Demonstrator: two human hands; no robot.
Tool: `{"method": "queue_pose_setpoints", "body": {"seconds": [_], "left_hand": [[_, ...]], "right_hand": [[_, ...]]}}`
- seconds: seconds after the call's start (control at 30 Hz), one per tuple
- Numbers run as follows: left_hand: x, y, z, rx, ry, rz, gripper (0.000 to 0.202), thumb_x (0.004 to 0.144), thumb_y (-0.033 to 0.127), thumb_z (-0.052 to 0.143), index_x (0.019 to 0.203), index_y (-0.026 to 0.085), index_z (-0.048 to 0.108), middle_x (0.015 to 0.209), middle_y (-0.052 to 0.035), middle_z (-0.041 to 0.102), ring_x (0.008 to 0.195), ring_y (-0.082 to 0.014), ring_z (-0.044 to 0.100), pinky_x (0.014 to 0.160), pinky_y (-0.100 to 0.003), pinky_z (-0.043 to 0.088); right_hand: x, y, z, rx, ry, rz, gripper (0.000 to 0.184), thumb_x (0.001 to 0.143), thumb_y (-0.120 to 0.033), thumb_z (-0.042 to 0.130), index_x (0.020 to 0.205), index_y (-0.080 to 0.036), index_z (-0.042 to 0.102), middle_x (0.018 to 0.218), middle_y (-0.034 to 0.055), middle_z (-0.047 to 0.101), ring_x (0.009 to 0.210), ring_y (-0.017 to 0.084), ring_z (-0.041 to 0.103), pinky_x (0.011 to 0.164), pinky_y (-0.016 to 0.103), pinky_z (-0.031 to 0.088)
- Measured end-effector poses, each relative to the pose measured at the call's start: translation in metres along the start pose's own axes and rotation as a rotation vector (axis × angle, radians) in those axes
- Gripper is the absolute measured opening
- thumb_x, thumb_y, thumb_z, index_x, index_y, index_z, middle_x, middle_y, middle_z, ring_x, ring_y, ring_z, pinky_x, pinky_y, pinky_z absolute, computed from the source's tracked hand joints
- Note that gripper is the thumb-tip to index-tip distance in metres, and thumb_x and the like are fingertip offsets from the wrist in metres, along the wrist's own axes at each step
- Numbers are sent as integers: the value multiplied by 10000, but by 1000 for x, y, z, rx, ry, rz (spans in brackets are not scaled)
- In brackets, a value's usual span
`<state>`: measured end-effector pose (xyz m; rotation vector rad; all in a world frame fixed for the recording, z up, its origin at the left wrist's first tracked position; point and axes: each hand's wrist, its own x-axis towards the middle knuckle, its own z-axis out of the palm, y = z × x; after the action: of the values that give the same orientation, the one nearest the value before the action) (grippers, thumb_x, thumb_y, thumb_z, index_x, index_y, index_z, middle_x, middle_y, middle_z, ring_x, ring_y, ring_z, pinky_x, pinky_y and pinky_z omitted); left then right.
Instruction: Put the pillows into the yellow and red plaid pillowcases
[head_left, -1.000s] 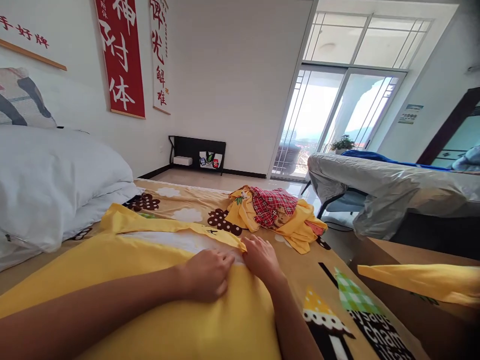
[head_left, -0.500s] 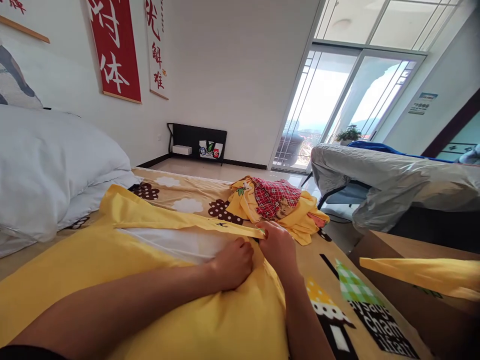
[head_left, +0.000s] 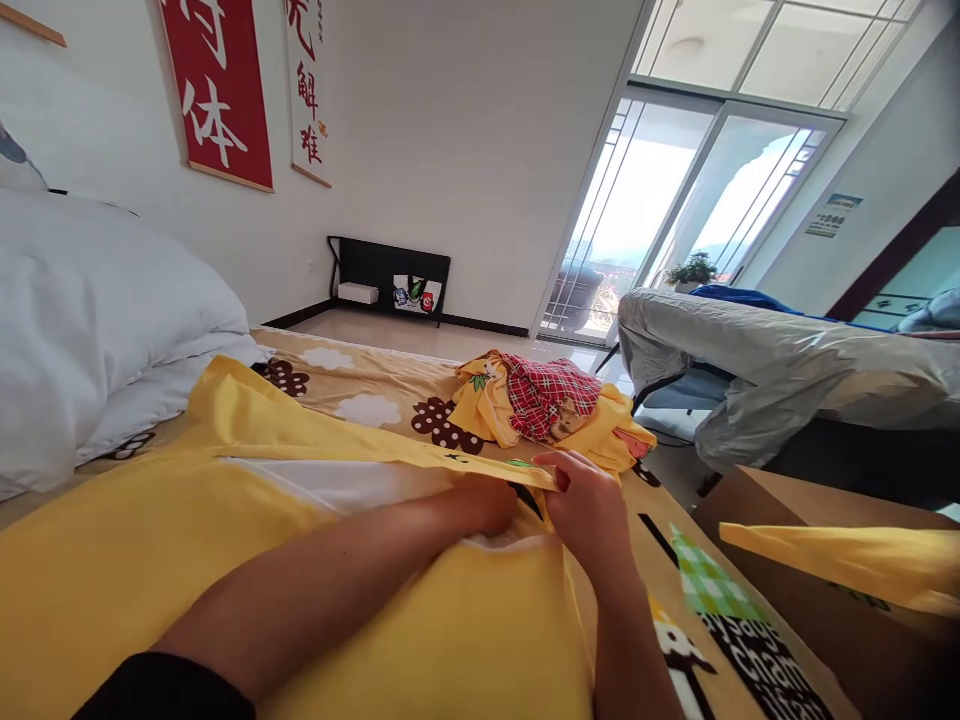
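A yellow pillowcase (head_left: 420, 640) with printed green leaves lies in front of me, filled out by a white pillow (head_left: 337, 482) that shows through its long opening. My right hand (head_left: 589, 500) pinches the far edge of that opening near its right corner. Into the opening reaches my left hand (head_left: 491, 503), beneath the raised flap. The flap and the cloth hide its fingers, so whether they grip anything cannot be seen.
Beyond the hands, crumpled yellow and red plaid cloth (head_left: 551, 400) lies on the patterned bedsheet (head_left: 367, 408). White bedding (head_left: 112, 330) is heaped at left. At right stand a cardboard box (head_left: 787, 500) with yellow cloth (head_left: 847, 560) over it and a plastic-covered table (head_left: 750, 340).
My left hand has gone from a fist on top of the pillowcase to under the flap. My right hand has moved slightly right, still pinching the edge.
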<state>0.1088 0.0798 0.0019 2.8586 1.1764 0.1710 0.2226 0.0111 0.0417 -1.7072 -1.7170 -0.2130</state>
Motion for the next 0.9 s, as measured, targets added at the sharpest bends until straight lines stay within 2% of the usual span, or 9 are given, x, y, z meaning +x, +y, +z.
{"method": "queue_pose_setpoints", "body": {"seconds": [0.07,0.1,0.13,0.2,0.27,0.4,0.5,0.7,0.9], "left_hand": [[-12,2,16,51,53,-111,377,899,110,462,1254,59,574,1075,-211,689,919,-302,686,734,-426,552],[-17,3,23,75,86,-111,415,929,101,396,1325,51,512,1153,-243,652,998,-317,669,764,-451,552],[-19,4,30,104,129,-49,435,950,102,355,1368,60,468,1244,-253,605,1100,-318,631,832,-469,540],[-16,6,40,173,222,190,438,974,111,319,1391,89,452,1397,-213,504,1292,-280,498,1024,-455,452],[-8,4,48,214,280,345,431,990,142,307,1392,100,458,1449,-167,465,1359,-244,423,1120,-411,362],[2,-4,52,117,160,174,435,979,222,375,1394,118,459,1446,-161,473,1322,-262,469,1081,-432,401],[-2,-9,47,60,50,183,407,965,216,400,1348,129,508,1422,-164,498,1333,-261,458,1072,-436,406],[-9,-12,36,-57,-81,182,377,907,200,471,1268,148,566,1390,-148,536,1284,-274,502,1029,-455,437],[-1,-14,46,-64,-71,153,344,881,181,484,1195,159,621,1398,-121,535,1299,-273,480,1062,-458,408]], "right_hand": [[0,4,0,-4,-27,-14,452,590,-33,443,896,-194,735,601,-20,526,575,136,473,568,246,283],[0,5,-1,-1,-43,-18,451,582,-40,442,889,-192,735,588,-23,515,569,136,468,564,246,281],[0,6,-1,5,-54,-20,453,574,-48,441,887,-191,736,580,-24,508,566,137,465,562,246,281],[0,7,-3,20,-57,-15,461,559,-64,438,887,-187,738,576,-24,501,565,138,460,561,246,284],[0,8,-7,42,-66,-3,463,552,-78,436,883,-183,741,577,-22,498,558,137,448,557,244,289],[2,12,-12,94,-127,10,413,578,-97,440,843,-181,745,566,-19,495,543,135,426,550,244,293],[2,12,-13,117,-150,-1,413,583,-84,434,836,-190,743,571,-21,500,547,134,429,549,243,290],[3,10,-14,114,-168,3,394,581,-64,439,811,-188,734,571,-29,496,542,128,427,545,236,288],[2,7,-14,110,-168,-1,367,601,-68,445,793,-186,734,561,-29,497,530,125,423,538,235,286]]}}
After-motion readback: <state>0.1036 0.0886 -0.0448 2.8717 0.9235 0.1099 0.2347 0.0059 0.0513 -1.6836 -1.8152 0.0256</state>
